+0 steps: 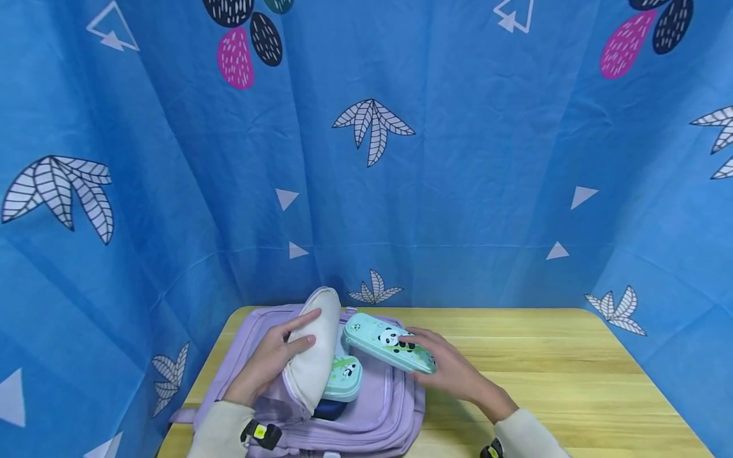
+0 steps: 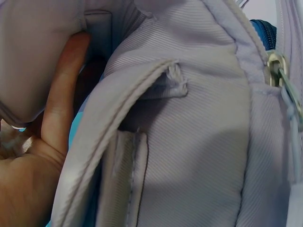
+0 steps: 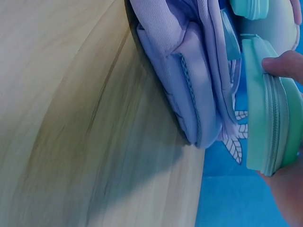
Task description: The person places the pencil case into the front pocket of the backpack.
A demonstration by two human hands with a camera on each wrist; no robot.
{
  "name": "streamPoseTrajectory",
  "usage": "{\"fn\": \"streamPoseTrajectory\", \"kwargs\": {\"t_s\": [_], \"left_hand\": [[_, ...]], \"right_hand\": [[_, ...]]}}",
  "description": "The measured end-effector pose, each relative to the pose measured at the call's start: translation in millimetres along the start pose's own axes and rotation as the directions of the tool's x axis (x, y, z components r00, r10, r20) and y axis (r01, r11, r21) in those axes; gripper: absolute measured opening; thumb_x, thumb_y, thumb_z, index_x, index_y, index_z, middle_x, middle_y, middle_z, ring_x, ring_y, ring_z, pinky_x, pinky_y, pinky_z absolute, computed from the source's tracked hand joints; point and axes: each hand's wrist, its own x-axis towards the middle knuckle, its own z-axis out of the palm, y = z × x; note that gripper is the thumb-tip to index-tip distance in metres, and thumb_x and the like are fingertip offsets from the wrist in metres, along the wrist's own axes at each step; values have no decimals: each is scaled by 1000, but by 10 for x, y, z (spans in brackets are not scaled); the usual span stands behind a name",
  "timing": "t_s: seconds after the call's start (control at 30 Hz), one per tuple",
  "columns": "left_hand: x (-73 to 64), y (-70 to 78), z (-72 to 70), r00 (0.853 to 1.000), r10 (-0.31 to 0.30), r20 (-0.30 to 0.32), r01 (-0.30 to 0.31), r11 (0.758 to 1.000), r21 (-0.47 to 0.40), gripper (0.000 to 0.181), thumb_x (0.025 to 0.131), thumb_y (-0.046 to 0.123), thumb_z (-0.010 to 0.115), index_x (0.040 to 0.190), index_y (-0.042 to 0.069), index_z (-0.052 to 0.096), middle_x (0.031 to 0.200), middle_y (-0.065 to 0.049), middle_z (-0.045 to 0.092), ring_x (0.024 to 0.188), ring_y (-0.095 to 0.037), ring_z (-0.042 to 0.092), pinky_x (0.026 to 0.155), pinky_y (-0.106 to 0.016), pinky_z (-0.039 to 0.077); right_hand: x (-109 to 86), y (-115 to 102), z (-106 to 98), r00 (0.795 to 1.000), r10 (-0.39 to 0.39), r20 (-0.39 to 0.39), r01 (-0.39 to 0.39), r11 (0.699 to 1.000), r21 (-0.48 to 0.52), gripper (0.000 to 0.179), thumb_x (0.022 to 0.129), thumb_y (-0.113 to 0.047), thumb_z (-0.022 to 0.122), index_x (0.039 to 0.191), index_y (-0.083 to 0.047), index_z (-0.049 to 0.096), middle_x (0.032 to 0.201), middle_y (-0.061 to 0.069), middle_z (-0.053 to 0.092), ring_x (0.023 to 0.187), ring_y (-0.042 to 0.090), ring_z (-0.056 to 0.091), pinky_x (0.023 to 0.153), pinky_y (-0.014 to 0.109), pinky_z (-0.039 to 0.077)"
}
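Observation:
A lilac backpack (image 1: 395,397) lies on the table with its front flap (image 1: 322,337) lifted, the pale lining facing right. My left hand (image 1: 265,364) grips that flap, thumb and forefinger on the lining; the left wrist view shows part of the hand beside the lilac fabric (image 2: 199,132). In my right hand (image 1: 455,370) is a mint-green zipped pencil case (image 1: 375,341) with a panda print, held by its right end above the bag. Another mint panda case (image 1: 345,380) sits in the bag's opening, partly covered by the flap. Beneath it shows something navy (image 1: 330,409).
A wooden table (image 1: 544,375) extends to the right of the backpack. Blue patterned curtain (image 1: 458,191) hangs behind the table and along both sides. A lilac strap (image 1: 183,416) sticks out at the bag's left.

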Motion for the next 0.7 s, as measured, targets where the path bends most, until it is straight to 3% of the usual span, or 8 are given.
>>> {"fn": "streamPoseTrajectory", "kwargs": {"t_s": [0.37,0.47,0.6,0.7], "left_hand": [[18,6,7,1000,0,1,0,1000,-1,56,106,16,70,160,19,57,178,-10,34,168,-34,23,130,-54,32],[19,16,8,1000,-2,1,2,1000,6,56,105,16,70,160,19,57,178,-12,34,166,-37,27,127,-52,40],[26,15,5,1000,-15,9,15,1000,-20,57,105,15,70,160,19,57,178,-14,34,162,-38,34,114,-40,53],[35,13,-6,1000,-22,14,23,999,-42,57,104,15,70,160,19,58,178,-15,34,160,-37,37,107,-32,55]], "right_hand": [[147,-37,83,996,-59,70,59,998,8,69,90,-16,83,155,-19,61,169,22,46,152,51,45,115,77,42],[181,-43,95,993,-66,95,66,998,4,70,89,-11,83,155,-18,61,169,20,46,153,49,44,118,76,40],[230,-56,125,989,-81,126,80,997,14,72,87,-5,82,155,-16,60,170,18,46,154,48,42,121,75,38],[274,-68,149,988,-93,124,93,996,7,74,85,-4,81,155,-16,60,171,18,45,154,49,42,121,75,37]]}}
